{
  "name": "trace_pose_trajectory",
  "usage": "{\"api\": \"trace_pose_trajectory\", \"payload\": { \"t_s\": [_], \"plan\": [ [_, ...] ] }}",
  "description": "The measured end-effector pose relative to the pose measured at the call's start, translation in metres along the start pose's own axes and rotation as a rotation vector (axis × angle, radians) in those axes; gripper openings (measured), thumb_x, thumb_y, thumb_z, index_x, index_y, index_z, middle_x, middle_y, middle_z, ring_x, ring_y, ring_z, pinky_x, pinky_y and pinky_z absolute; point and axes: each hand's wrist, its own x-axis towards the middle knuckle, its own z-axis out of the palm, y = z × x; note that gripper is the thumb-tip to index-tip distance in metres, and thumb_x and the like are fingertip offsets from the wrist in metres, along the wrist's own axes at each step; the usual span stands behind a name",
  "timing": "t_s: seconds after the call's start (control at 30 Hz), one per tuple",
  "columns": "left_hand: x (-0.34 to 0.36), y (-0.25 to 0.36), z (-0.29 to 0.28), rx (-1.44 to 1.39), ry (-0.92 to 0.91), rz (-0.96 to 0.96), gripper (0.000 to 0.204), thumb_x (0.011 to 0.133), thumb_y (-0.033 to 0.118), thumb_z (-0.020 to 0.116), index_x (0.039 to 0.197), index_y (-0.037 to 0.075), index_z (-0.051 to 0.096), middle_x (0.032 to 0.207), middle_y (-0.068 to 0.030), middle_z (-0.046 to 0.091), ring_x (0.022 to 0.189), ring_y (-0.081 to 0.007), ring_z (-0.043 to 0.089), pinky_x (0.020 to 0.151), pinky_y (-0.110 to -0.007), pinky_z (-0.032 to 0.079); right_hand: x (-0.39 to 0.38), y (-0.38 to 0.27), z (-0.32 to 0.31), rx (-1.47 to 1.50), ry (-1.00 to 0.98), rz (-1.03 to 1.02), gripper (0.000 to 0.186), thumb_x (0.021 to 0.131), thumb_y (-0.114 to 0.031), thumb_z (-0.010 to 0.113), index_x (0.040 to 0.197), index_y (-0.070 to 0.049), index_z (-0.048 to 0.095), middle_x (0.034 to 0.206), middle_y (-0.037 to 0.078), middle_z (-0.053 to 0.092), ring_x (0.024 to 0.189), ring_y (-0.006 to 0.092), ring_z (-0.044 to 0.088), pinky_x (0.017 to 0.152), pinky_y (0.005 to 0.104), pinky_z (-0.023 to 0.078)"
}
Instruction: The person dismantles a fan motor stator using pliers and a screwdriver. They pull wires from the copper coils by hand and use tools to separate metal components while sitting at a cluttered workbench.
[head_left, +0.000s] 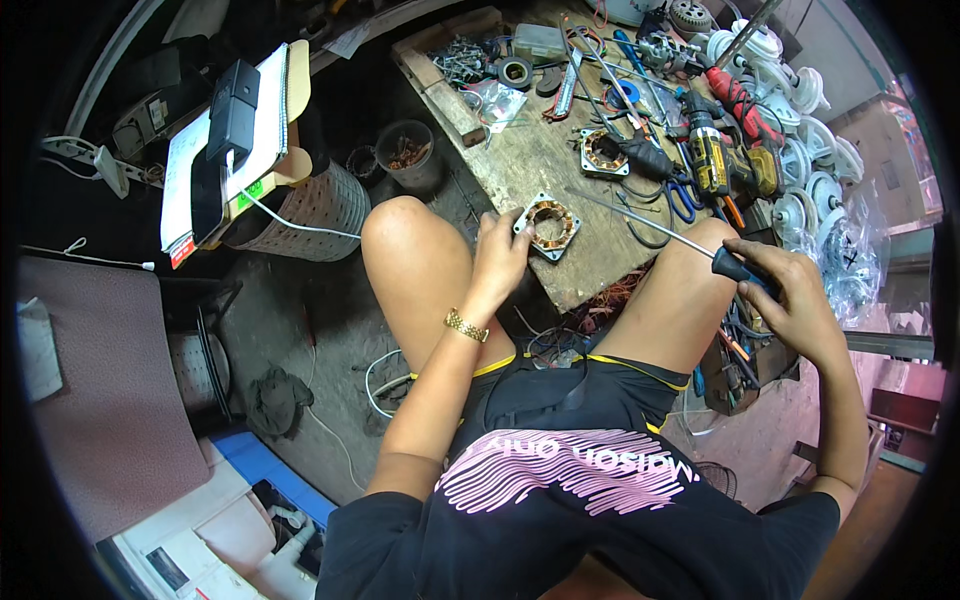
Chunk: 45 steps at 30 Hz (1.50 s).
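My left hand (503, 245) grips the near-left edge of a small motor stator (569, 232), a square metal frame with a ring of copper windings. The stator is at the front edge of the wooden bench (520, 150). In my right hand (795, 290), a long screwdriver (735, 267) with a dark handle lies over my right knee. Its thin shaft points left across the bench, and the tip is apart from the stator, above and to its right. A second stator (590, 160) sits farther back on the bench, beside a dark tool.
Right of the stators lie scissors (683, 200), a yellow-black drill (708, 155) and a red power tool (735, 100). White plastic spools (795, 165) crowd the far right. Screws (465, 60) and a tape roll (515, 72) lie at the back left. A bucket (405, 165) stands left of the bench.
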Motion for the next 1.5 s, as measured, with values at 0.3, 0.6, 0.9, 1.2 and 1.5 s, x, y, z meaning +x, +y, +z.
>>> {"api": "trace_pose_trajectory", "payload": {
  "t_s": [0.3, 0.6, 0.9, 1.2, 1.5],
  "plan": [
    [-0.013, 0.014, 0.009, 0.230, -0.074, -0.060, 0.080, 0.065, 0.038, 0.085, 0.130, 0.005, 0.050, 0.129, -0.0222, 0.037, 0.120, -0.0417, 0.037, 0.101, -0.052, 0.033, 0.022, -0.024, -0.015, -0.096, -0.196, -0.082, 0.032, 0.075, -0.001, 0.064, 0.107, 0.000, 0.065, 0.095, 0.021, 0.067, 0.088, 0.0387, 0.064, 0.078, 0.0444, 0.050],
    [0.000, 0.001, 0.012, 0.152, -0.204, 0.018, 0.095, 0.060, 0.043, 0.086, 0.143, 0.030, 0.040, 0.157, -0.0158, 0.015, 0.139, -0.0528, 0.008, 0.101, -0.072, 0.016, 0.053, -0.053, -0.024, -0.215, -0.331, -0.127, 0.026, 0.073, -0.003, 0.065, 0.098, -0.001, 0.069, 0.083, 0.019, 0.067, 0.077, 0.0367, 0.064, 0.068, 0.0434, 0.051],
    [0.006, 0.000, 0.011, 0.155, -0.242, 0.030, 0.095, 0.059, 0.046, 0.086, 0.141, 0.032, 0.042, 0.157, -0.0176, 0.012, 0.138, -0.0564, 0.006, 0.098, -0.074, 0.017, 0.071, -0.068, -0.024, -0.283, -0.397, -0.079, 0.025, 0.072, -0.001, 0.064, 0.096, 0.000, 0.069, 0.083, 0.019, 0.067, 0.077, 0.0364, 0.064, 0.069, 0.0429, 0.051],
    [0.007, 0.000, 0.009, 0.137, -0.285, -0.006, 0.092, 0.059, 0.048, 0.085, 0.139, 0.031, 0.043, 0.156, -0.0185, 0.011, 0.139, -0.0536, 0.002, 0.100, -0.072, 0.015, 0.084, -0.079, -0.028, -0.305, -0.400, -0.089, 0.024, 0.072, -0.002, 0.065, 0.096, -0.001, 0.069, 0.082, 0.018, 0.067, 0.076, 0.0372, 0.065, 0.068, 0.0430, 0.051],
    [0.009, 0.000, 0.009, 0.111, -0.282, -0.007, 0.092, 0.061, 0.046, 0.085, 0.140, 0.030, 0.041, 0.157, -0.0188, 0.010, 0.138, -0.0566, 0.001, 0.099, -0.074, 0.015, 0.098, -0.079, -0.026, -0.264, -0.419, -0.121, 0.024, 0.071, -0.002, 0.066, 0.095, -0.001, 0.070, 0.082, 0.017, 0.069, 0.078, 0.0363, 0.066, 0.070, 0.0418, 0.052]
  ]
}}
